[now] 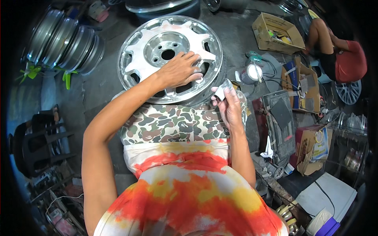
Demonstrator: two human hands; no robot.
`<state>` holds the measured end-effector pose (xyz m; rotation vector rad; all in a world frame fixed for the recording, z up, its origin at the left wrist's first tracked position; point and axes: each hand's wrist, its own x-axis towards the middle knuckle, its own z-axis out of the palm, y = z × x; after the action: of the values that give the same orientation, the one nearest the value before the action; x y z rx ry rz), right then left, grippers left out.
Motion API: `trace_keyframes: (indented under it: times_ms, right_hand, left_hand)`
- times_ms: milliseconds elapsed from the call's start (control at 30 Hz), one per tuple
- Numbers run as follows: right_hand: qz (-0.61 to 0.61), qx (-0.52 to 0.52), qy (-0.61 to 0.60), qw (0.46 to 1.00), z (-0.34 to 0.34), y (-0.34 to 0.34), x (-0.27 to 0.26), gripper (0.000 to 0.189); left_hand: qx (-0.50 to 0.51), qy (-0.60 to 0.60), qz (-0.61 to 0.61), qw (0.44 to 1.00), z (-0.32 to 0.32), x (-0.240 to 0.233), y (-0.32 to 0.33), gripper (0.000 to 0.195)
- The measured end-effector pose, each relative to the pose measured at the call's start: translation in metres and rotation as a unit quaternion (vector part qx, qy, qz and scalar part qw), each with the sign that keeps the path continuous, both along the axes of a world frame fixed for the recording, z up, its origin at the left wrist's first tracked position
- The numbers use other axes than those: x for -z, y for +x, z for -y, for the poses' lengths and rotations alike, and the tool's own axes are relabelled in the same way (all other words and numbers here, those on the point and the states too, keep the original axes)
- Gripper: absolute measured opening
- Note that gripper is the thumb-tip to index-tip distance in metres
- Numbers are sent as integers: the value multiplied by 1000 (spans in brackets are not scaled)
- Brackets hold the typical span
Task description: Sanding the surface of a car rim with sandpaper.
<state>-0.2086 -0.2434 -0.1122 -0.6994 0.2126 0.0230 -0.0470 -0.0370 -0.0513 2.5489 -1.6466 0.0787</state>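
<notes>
A car wheel rim [162, 28] with a whitish, dusty face lies before me at my knees, its hub recess and bolt holes facing up. What looks like a tyre [203, 96] shows dark under its near right edge. My left hand [181, 69] rests on the face, right of the hub recess, fingers slightly bent over a spoke. Nothing shows in it, though its underside is hidden. Beside the wheel's lower right edge, my right hand [231, 104] pinches a folded grey piece, apparently sandpaper [223, 90], between thumb and fingers.
Several stacked rims [63, 42] stand at left. To the right are a can [252, 73], a green power tool [254, 58] with cables, open cardboard boxes [261, 41], and a dark case [279, 124]. Another person [350, 62] sits at far right near a spoked wheel [348, 92].
</notes>
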Motion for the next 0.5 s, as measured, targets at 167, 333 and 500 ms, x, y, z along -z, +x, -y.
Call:
trace_keyframes:
  times_ms: [167,333,500]
  right_hand:
    - [-25,-2,-118,993,-4,9,-2,27]
    - [100,43,-609,785,-18,28,-23,33]
    - [135,41,-754,642,-33,40,-29,30]
  left_hand:
    - [-104,-158,-71,979,-16,-8,39,41]
    - [-327,-173,8,929,-59,19,75,41]
    - [-359,-152,65,919,-85,41,71,36]
